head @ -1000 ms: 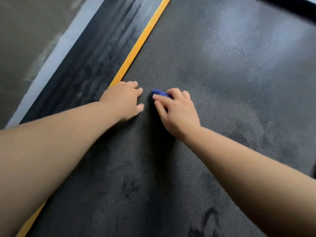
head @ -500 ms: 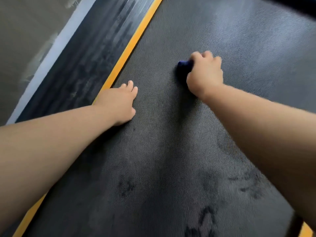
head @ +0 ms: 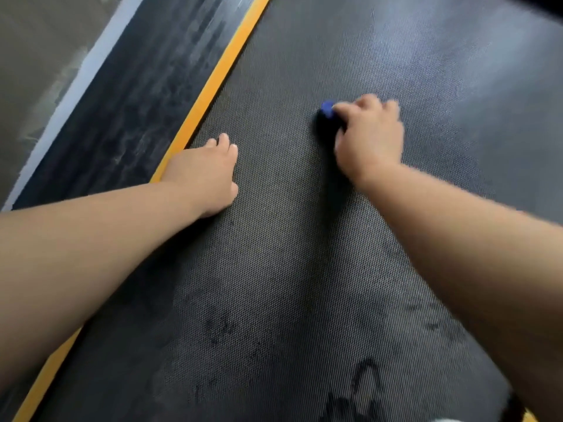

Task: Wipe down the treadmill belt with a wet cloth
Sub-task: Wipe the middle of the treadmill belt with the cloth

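Note:
The dark textured treadmill belt (head: 289, 254) fills most of the head view, with darker wet smudges near the bottom. My right hand (head: 370, 138) grips a small bunched blue cloth (head: 327, 112) and presses it onto the belt in the upper middle; only the cloth's left end shows past my fingers. My left hand (head: 204, 175) rests flat on the belt near its left edge, fingers straight, holding nothing.
A yellow stripe (head: 213, 83) runs along the belt's left edge, next to a black side rail (head: 131, 95) with pale streaks. A white strip and grey floor (head: 33, 56) lie further left. A bit of yellow shows at the bottom right corner.
My right hand slid the blue cloth away from me and to the right, from beside my left hand to the upper middle of the belt. My left hand stayed planted.

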Motion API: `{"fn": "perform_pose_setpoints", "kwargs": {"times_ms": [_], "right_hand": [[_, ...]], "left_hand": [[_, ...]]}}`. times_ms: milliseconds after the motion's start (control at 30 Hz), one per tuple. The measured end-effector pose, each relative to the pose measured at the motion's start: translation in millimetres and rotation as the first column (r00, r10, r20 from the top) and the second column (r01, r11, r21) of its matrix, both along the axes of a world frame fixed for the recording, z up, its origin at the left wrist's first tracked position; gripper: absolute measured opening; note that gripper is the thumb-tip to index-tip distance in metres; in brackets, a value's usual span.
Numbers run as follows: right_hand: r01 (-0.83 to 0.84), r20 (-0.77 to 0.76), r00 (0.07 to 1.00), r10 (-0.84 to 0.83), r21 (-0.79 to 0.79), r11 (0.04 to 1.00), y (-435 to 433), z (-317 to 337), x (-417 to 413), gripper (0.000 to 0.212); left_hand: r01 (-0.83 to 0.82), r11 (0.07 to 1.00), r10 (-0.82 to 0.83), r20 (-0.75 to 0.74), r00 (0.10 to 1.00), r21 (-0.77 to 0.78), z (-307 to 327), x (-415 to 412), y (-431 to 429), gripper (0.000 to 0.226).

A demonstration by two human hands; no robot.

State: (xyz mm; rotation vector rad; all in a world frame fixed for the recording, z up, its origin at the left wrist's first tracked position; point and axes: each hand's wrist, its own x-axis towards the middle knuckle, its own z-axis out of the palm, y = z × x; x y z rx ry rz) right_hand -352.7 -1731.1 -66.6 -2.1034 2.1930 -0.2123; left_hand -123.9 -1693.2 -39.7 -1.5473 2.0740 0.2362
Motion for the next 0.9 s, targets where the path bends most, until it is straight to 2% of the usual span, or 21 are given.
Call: {"fn": "perform_pose_setpoints", "kwargs": {"times_ms": [33, 100, 200, 300, 333, 400, 467, 533, 600, 700, 800, 900], "right_hand": [[0.044, -0.004, 0.999, -0.044, 0.054, 0.998, -9.5, 3.8, -6.7, 0.035], [-0.012, 0.003, 1.000, 0.012, 0.099, 0.995, -2.2, 8.4, 0.4, 0.034], [-0.176, 0.047, 0.984, 0.174, 0.057, 0.983, 53.5, -4.8, 42.5, 0.023], [-0.248, 0.125, 0.961, 0.247, -0.008, 0.969, 77.9, -14.2, 55.8, 0.025], [-0.300, 0.115, 0.946, 0.303, -0.046, 0.953, 67.9, -15.7, 48.2, 0.027], [-0.371, -0.007, 0.928, 0.373, -0.104, 0.923, 37.4, -16.1, 26.4, 0.030], [-0.217, -0.067, 0.975, 0.211, -0.095, 0.972, 0.0, -13.4, 4.7, 0.028], [0.036, 0.004, 0.999, -0.036, -0.014, 0.999, -28.7, -8.4, -5.8, 0.031], [0.071, 0.036, 0.997, -0.073, 0.044, 0.996, -27.5, -4.5, 5.6, 0.033], [-0.095, 0.092, 0.992, 0.092, 0.031, 0.995, 13.4, -10.1, 35.3, 0.031], [-0.326, 0.138, 0.937, 0.321, 0.013, 0.945, 50.7, -16.1, 54.5, 0.029], [-0.508, -0.005, 0.861, 0.509, -0.049, 0.860, 42.1, -18.0, 51.3, 0.027]], "left_hand": [[-0.003, 1.000, 0.003, -0.012, 1.000, -0.003, -1.2, 0.4, 1.1, 0.063], [-0.014, 1.000, 0.014, -0.047, 0.999, 0.003, -3.3, 2.7, 2.7, 0.064], [0.000, 1.000, 0.001, -0.091, 0.996, 0.012, -4.2, 8.2, 1.9, 0.065], [0.017, 1.000, -0.017, -0.114, 0.993, -0.001, -5.8, 16.0, 1.6, 0.065], [0.015, 1.000, -0.016, -0.126, 0.992, -0.007, -7.1, 17.4, 3.1, 0.065], [-0.009, 1.000, 0.006, -0.140, 0.990, -0.019, -10.3, 18.4, 6.2, 0.065], [-0.022, 0.999, 0.018, -0.145, 0.989, -0.026, -12.6, 18.5, 6.5, 0.066], [-0.018, 1.000, 0.014, -0.148, 0.989, -0.022, -11.3, 17.2, 5.0, 0.066], [0.012, 1.000, -0.013, -0.144, 0.989, -0.007, -9.7, 17.6, 5.2, 0.065], [0.038, 0.999, -0.037, -0.153, 0.988, 0.004, -5.6, 19.6, 4.5, 0.064], [0.045, 0.999, -0.043, -0.151, 0.988, 0.010, -0.2, 18.9, 3.7, 0.065], [0.008, 1.000, -0.004, -0.163, 0.987, 0.024, -0.7, 17.4, 6.3, 0.065]]}}
